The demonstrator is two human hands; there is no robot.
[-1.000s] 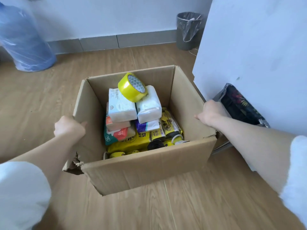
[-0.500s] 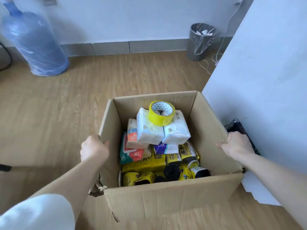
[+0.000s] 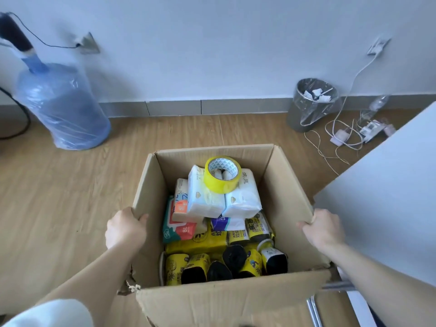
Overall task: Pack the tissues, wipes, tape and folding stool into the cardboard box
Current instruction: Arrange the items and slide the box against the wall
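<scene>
Here the open brown cardboard box [image 3: 219, 300] sits between two bare hands, and every place below is told from that box. The left hand [image 3: 125, 228] is curled closed over the top edge of its left wall, thumb inside; the right hand [image 3: 322, 228] is wrapped the same way over the top edge of its right wall. Each hand has hold of nothing but cardboard.

Inside, the yellow roll of packing tape [image 3: 222, 175] lies on top of two white soft packs of tissues [image 3: 224, 199], which sit toward the far wall. Under them, near the left wall, is a green-and-orange pack of wipes [image 3: 179, 228]. Yellow-wrapped rolls of black bags [image 3: 226, 263] fill the near side of the floor of the box. No folding stool shows inside; metal legs [image 3: 313, 308] peek out at the near right corner, outside the box, and I cannot tell whether they belong to it.

The step in hand looks like shifting or lifting the loaded box. To do it well, keep both walls level, since the tape roll rests loose on a soft stack and could slide off. The near left corner [image 3: 132, 285] is torn, so pull gently there, and support from beneath would be safer than hauling on the thin rims.
</scene>
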